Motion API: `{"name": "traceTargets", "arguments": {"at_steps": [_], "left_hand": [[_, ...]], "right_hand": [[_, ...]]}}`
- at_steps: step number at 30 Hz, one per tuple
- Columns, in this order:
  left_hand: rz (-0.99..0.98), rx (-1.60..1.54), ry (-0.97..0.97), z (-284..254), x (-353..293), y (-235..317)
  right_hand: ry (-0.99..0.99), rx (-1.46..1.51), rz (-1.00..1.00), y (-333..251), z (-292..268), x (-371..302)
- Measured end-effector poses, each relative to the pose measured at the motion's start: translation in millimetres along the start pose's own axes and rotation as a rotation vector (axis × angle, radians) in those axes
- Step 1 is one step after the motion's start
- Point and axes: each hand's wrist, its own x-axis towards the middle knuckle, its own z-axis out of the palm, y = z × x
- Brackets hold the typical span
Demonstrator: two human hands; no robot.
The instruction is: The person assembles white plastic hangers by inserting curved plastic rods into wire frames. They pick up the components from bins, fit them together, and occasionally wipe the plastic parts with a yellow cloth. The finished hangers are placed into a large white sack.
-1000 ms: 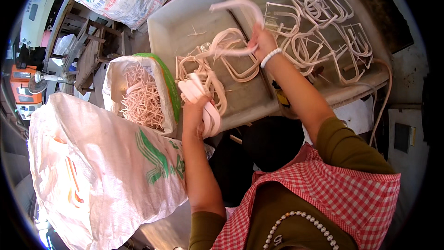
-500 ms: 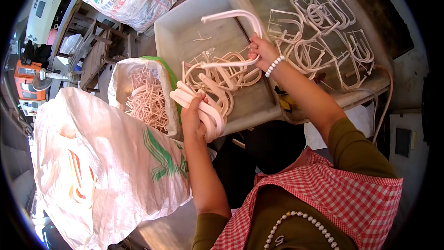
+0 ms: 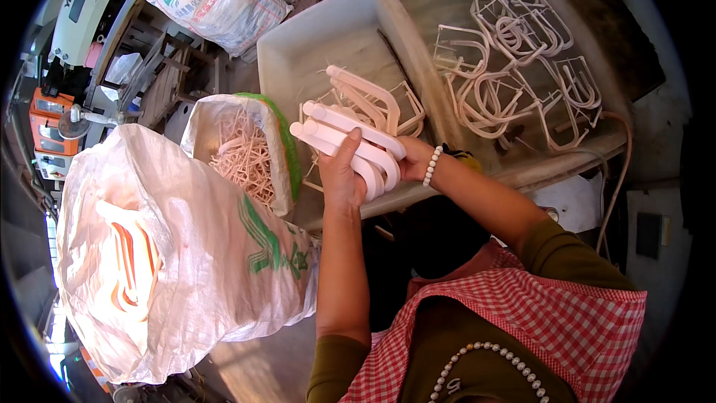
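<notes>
Clearly, in the head view, the left hand (image 3: 343, 175) is closed around several pale pink U-shaped pieces (image 3: 374, 136), its thumb across the top. Just beside it, the right hand (image 3: 415, 157) meets their bent ends; its fingers are hidden, so I cannot tell whether it grips. Beyond the grip lies a whitish tub (image 3: 298, 41); left of it, an open sack (image 3: 285, 153) of thin pink scraps (image 3: 245, 160).

person's right hand (image 3: 415, 158) partly hidden behind U-shaped pieces (image 3: 379, 142), sack (image 3: 205, 4) cut off at eleven o'clock, necklace (image 3: 490, 345) cut off at five
</notes>
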Motion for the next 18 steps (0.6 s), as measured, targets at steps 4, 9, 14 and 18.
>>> {"name": "traceTargets", "arguments": {"at_steps": [4, 9, 14, 18], "left_hand": [[0.017, -0.019, 0.049, 10, 1, 0], [0.053, 0.04, 0.053, 5, 1, -1], [-0.002, 0.067, 0.0, 9, 1, -8], [0.0, 0.105, -0.017, 6, 1, -13]], "right_hand": [[-0.027, -0.42, 0.194, -9, -25, 0], [0.236, -1.002, -0.036, -34, -17, -28], [-0.162, -0.802, -0.507, -27, -1, -23], [-0.384, -0.858, -0.395, -21, 16, -33]]}}
